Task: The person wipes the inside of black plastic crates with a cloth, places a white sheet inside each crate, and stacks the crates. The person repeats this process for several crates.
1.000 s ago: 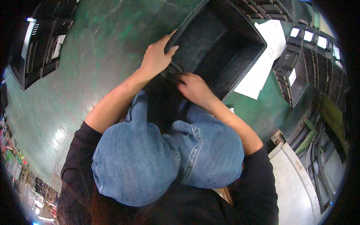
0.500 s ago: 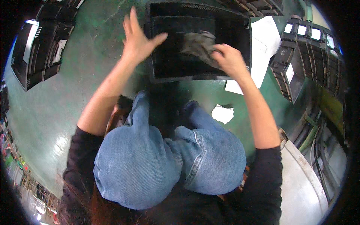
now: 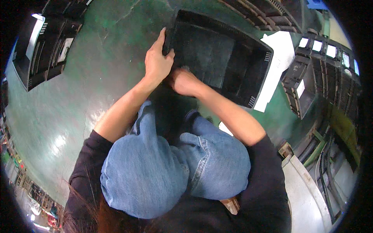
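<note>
Past my denim knees [image 3: 145, 174], my right grip [image 3: 184, 82] curls at the near-left corner of a black crate [image 3: 206, 46], its fingertips too hidden to tell what they pinch; half a second ago it pushed a grey cloth inside. My left grip [image 3: 157, 64], then clear, now stands spread at the left wall. The crate sits newly askew on the green floor [image 3: 108, 58], white paper [image 3: 280, 50] beyond; work appears shifted to the edge.

White glare on green floor [image 3: 58, 143]
</note>
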A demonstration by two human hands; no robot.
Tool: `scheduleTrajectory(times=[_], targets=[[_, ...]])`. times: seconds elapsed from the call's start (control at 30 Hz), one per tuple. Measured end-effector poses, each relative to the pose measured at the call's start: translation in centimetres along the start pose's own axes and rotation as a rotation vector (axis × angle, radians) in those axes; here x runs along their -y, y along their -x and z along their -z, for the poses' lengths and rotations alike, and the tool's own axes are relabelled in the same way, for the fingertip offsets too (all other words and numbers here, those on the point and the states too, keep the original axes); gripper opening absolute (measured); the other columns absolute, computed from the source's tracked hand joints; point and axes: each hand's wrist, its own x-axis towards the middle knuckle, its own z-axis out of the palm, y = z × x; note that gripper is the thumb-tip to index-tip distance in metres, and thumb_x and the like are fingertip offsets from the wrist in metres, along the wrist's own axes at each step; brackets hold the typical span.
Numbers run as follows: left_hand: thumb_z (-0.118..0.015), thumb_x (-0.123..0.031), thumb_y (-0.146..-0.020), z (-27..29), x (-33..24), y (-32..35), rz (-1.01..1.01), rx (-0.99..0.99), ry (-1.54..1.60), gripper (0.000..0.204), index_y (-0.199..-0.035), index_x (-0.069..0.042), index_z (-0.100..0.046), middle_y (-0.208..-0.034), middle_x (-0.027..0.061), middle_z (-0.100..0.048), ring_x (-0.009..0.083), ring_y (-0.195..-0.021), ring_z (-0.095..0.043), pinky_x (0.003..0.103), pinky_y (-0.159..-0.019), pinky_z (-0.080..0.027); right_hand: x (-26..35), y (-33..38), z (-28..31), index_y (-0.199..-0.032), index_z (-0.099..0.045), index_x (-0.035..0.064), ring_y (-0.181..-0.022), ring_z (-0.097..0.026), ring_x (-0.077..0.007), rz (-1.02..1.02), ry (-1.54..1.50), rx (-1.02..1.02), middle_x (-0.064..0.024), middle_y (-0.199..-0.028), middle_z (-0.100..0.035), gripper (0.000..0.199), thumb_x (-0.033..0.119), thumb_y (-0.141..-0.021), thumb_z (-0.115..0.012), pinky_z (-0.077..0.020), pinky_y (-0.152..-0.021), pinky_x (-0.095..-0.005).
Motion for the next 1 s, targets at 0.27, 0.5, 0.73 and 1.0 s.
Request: scheduleTrajectory(times=[0.27, 0.5, 0.73, 1.0], targets=[[-0.064, -0.003, -0.077, -0.6, -0.1, -0.3, 0.027, 0.061, 0.063, 0.069, -0.14, -0.014, -0.04, -0.115, 0.0192, -0.06, 0.0341, -0.104, -0.059, 0.038, -0.088, -0.047, -13.2, 13.8, 1.6, -0.094, -0.067, 0.001, -0.102, -0.059, -0.037, -0.422, 0.172, 0.107, -0.0227, -0.104, -0.063, 0.028, 0.023, -0.084, -0.052, -0.0487, -0.085, -0.0438], [-0.064, 0.001, -0.076, -0.5, -0.4, -0.2, -0.036, 0.084, -0.063, 0.073, -0.142, -0.019, -0.039, -0.115, 0.0169, -0.061, 0.028, -0.1, -0.061, 0.035, -0.086, -0.048, -4.4, 3.3, -1.4, -0.08, -0.063, -0.0062, -0.086, -0.06, -0.0437, 0.077, 0.026, -0.044, -0.0284, -0.084, -0.062, 0.021, 0.008, -0.073, -0.05, -0.0491, -0.072, -0.0493], [-0.064, 0.0, -0.075, -0.7, -0.2, -0.8, -0.15, 0.042, -0.076, 0.076, -0.143, -0.022, -0.036, -0.103, 0.0162, -0.059, 0.0332, -0.091, -0.06, 0.04, -0.081, -0.048, -16.0, 8.4, 10.1, -0.08, -0.069, 0.0086, -0.086, -0.06, -0.0242, -0.135, 1.085, -0.294, -0.0097, -0.086, -0.062, 0.014, 0.015, -0.079, -0.056, -0.0478, -0.074, -0.0382], [-0.064, 0.003, -0.076, -1.4, -1.9, 0.3, -0.116, 0.136, -0.014, 0.074, -0.141, -0.024, -0.04, -0.111, 0.0168, -0.061, 0.0305, -0.1, -0.061, 0.037, -0.087, -0.048, -16.4, 14.6, -0.1, -0.088, -0.072, 0.0068, -0.103, -0.056, -0.0305, -0.443, 0.881, -0.047, -0.0133, -0.099, -0.063, 0.02, 0.017, -0.078, -0.059, -0.0457, -0.086, -0.0405]])
